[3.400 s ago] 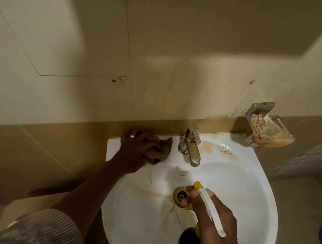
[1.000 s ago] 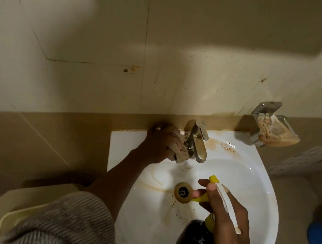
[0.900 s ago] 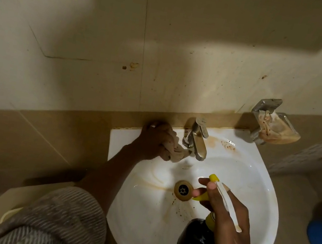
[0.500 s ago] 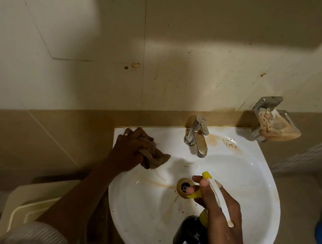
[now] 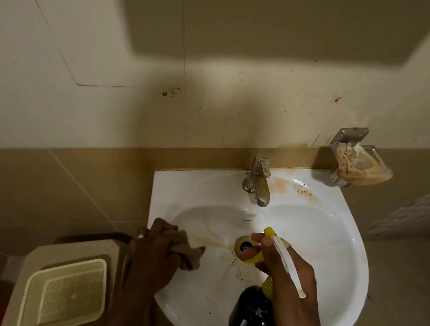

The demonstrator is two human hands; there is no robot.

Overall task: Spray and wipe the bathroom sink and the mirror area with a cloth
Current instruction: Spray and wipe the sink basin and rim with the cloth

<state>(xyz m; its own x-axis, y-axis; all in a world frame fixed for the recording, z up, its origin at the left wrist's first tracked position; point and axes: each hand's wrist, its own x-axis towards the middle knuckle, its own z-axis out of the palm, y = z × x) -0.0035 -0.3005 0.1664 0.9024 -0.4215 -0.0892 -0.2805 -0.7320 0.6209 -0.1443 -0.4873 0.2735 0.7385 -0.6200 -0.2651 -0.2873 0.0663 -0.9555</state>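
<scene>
The wiping step is in hand, on the left rim of the white ceramic wall-hung sink (image 5: 337, 242). The left hand (image 5: 153, 255) is closed around a crumpled brown cloth (image 5: 190, 253), pressing it where the rim rolls over into the bowl, with a loose corner of the cloth trailing toward the brass-ringed drain (image 5: 243, 247). The right hand (image 5: 286, 273) is wrapped around the neck and head of a dark glass spray bottle with a yellow nozzle and white trigger (image 5: 254, 325), held above the near half of the bowl; one finger lies along the trigger, though whether it is squeezing cannot be told.

The bottle's long axis runs from the near edge of the sink up toward the chrome single-lever tap (image 5: 258, 179), body nearest the person and the yellow nozzle tip pointing away, roughly at the stretch of bowl between drain and tap. The cloth has no clear axis; it is bunched.

The job looks only partly done: rusty streaks run from the drain toward the cloth, brown specks dot the bowl near the drain, and orange stains sit on the ledge right of the tap. The next move probably calls for dragging the cloth inward along those streaks, or spraying the stained bowl first. No mirror is in view, so that part remains. A stained wall-mounted soap dish (image 5: 360, 165) hangs beyond the sink's right corner.
</scene>
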